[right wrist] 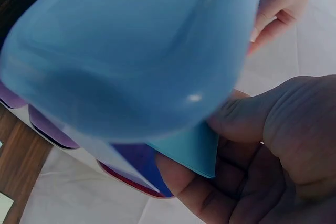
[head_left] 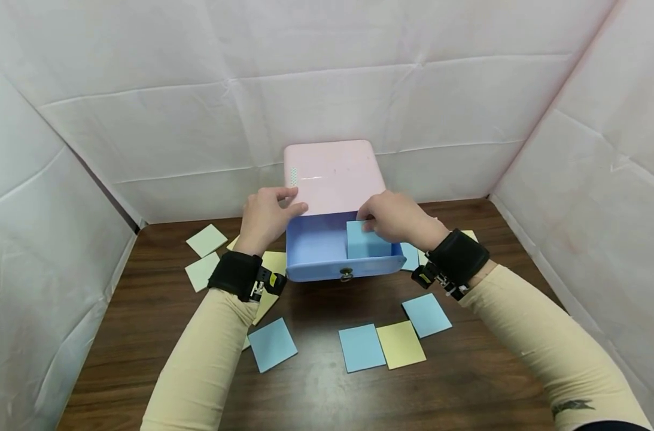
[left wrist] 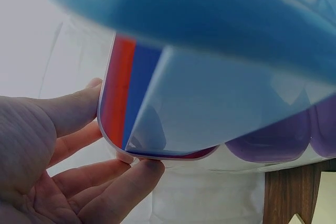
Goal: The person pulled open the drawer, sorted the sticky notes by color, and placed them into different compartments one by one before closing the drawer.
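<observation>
Nearest, blue and yellow notes [head_left: 361,347] lie scattered on the dark wooden surface [head_left: 316,395], and both sleeved forearms reach forward over them. The left hand [head_left: 264,218] rests against the left edge of the pink box [head_left: 332,173], its fingers [left wrist: 79,108] loosely straight on the box's side, while the right hand [head_left: 397,218] dips into the open blue drawer [head_left: 343,266] with curled fingers [right wrist: 181,174] pinching a light blue pad [head_left: 365,240]. The pad is square and thick, sitting in the drawer's right half beside its bare left half, and behind it the pink box stands against the white backdrop.
</observation>
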